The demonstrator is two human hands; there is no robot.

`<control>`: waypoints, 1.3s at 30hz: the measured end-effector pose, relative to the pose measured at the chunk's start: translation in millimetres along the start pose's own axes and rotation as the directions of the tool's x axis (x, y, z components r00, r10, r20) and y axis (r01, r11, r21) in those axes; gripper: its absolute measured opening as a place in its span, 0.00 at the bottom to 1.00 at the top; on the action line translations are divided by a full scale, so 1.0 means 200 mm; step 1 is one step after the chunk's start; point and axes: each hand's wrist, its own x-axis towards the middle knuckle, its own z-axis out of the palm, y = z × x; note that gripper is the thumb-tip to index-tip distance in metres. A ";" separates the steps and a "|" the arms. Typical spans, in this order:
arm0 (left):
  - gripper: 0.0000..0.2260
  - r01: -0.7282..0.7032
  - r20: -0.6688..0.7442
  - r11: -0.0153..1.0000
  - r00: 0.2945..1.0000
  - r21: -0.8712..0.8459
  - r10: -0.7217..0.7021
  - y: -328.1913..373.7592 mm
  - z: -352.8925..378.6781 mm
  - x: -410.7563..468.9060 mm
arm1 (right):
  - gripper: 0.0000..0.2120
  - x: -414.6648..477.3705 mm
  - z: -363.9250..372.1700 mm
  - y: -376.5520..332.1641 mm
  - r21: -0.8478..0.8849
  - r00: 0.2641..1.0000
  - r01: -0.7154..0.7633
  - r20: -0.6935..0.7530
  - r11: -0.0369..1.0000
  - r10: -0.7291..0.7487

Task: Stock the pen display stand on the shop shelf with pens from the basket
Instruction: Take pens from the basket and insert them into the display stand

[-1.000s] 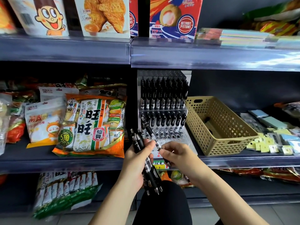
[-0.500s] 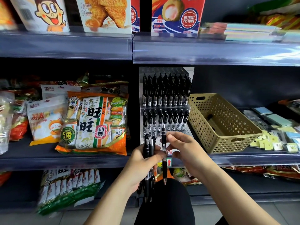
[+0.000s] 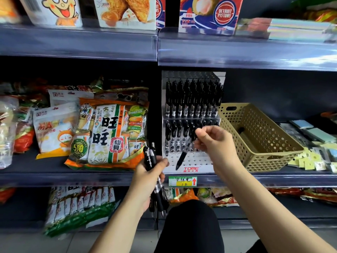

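Now, on the dark grey shop shelf (image 3: 73, 178) the tan perforated plastic basket (image 3: 269, 158) sits beside the white tiered pen stand (image 3: 197, 161). Your left hand (image 3: 147, 178) grips a bundle of black pens (image 3: 150, 156); your right hand (image 3: 213, 141) pinches a single black pen (image 3: 182, 156), tilted over the stand's front holes.

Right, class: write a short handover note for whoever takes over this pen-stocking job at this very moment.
Left hand grips a bundle of pens left of the stand.
Right hand pinches one pen, tip down over the stand's front holes.
Basket sits right of the stand; one dark item inside, perhaps a pen.
Done: back row full, pens in the middle row.
Left: fill the front holes from the bundle.
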 end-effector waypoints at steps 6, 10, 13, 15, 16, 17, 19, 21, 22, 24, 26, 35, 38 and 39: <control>0.06 0.079 -0.117 0.993 0.989 -0.084 -0.089 0.00 -0.07 0.03 | 0.02 0.13 0.09 -0.01 -0.352 0.960 0.218 -0.089 0.910 -0.264; 0.06 0.097 -0.137 0.991 0.985 -0.096 -0.110 -0.01 -0.10 0.04 | 0.03 0.18 0.16 0.02 -0.446 0.940 0.257 -0.093 0.857 -0.330; 0.05 0.097 -0.158 0.990 0.981 -0.107 -0.113 -0.03 -0.12 0.07 | 0.02 0.20 0.20 0.06 -0.466 0.946 0.250 -0.070 0.849 -0.317; 0.03 0.099 -0.161 0.988 0.980 -0.121 -0.118 -0.05 -0.14 0.09 | 0.02 0.21 0.21 0.07 -0.468 0.946 0.245 -0.075 0.849 -0.315; 0.03 0.098 -0.162 0.987 0.980 -0.125 -0.118 -0.05 -0.15 0.10 | 0.02 0.21 0.22 0.08 -0.465 0.947 0.243 -0.078 0.852 -0.313; 0.03 0.096 -0.161 0.987 0.980 -0.129 -0.116 -0.06 -0.16 0.10 | 0.02 0.22 0.22 0.08 -0.462 0.947 0.240 -0.080 0.854 -0.310; 0.03 0.098 -0.157 0.986 0.980 -0.136 -0.119 -0.07 -0.17 0.11 | 0.02 0.22 0.23 0.08 -0.461 0.951 0.231 -0.077 0.857 -0.298; 0.03 0.105 -0.149 0.985 0.981 -0.135 -0.125 -0.08 -0.17 0.11 | 0.02 0.23 0.23 0.09 -0.470 0.953 0.225 -0.078 0.854 -0.294; 0.04 0.109 -0.146 0.985 0.981 -0.134 -0.129 -0.08 -0.17 0.11 | 0.02 0.23 0.23 0.09 -0.482 0.952 0.225 -0.076 0.847 -0.296; 0.05 0.116 -0.147 0.983 0.980 -0.142 -0.136 -0.08 -0.16 0.10 | 0.02 0.23 0.22 0.11 -0.524 0.954 0.223 -0.054 0.822 -0.294; 0.05 0.121 -0.144 0.980 0.979 -0.157 -0.144 -0.08 -0.16 0.10 | 0.03 0.22 0.22 0.13 -0.585 0.957 0.223 -0.020 0.780 -0.289; 0.07 0.132 -0.126 0.969 0.979 -0.210 -0.161 -0.06 -0.17 0.09 | 0.07 0.22 0.21 0.21 -0.734 0.977 0.180 0.053 0.655 -0.208; 0.10 0.139 -0.091 0.966 0.983 -0.218 -0.162 -0.06 -0.17 0.07 | 0.07 0.22 0.21 0.21 -0.742 0.981 0.166 0.056 0.650 -0.187; 0.11 0.139 -0.079 0.965 0.984 -0.220 -0.160 -0.06 -0.17 0.07 | 0.07 0.22 0.21 0.21 -0.741 0.982 0.162 0.057 0.652 -0.180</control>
